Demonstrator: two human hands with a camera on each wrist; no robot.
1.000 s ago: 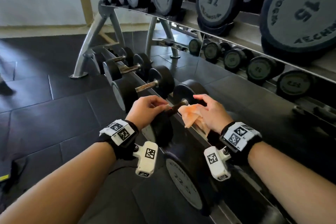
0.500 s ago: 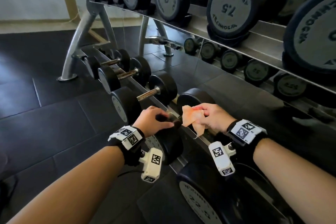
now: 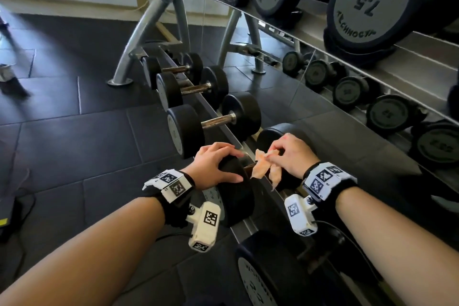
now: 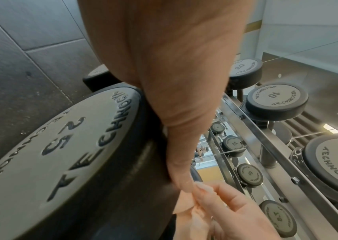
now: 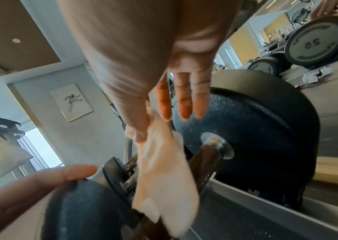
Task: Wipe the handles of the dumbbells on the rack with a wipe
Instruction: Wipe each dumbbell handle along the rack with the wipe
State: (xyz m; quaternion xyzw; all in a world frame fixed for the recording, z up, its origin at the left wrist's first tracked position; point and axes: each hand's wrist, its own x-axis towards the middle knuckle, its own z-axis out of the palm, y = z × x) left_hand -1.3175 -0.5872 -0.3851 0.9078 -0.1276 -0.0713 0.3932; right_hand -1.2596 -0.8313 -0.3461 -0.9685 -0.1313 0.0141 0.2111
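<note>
- dumbbell (image 3: 238, 196) marked 25 sits on the lower rack rail (image 3: 223, 126), right in front
- left hand (image 3: 213, 166) rests on top of its near head
- right hand (image 3: 289, 154) is just right of that, over the handle (image 5: 203, 162), with the wipe (image 3: 263, 169) hanging from it between both hands
- more dumbbells (image 3: 213, 122) line the rail further back
- upper shelf (image 3: 372, 57) with bigger ones runs above, to the right

The left hand (image 3: 213, 164) and hanging wipe (image 3: 263, 169) hide most of the dumbbell handle (image 5: 203, 160).
</note>
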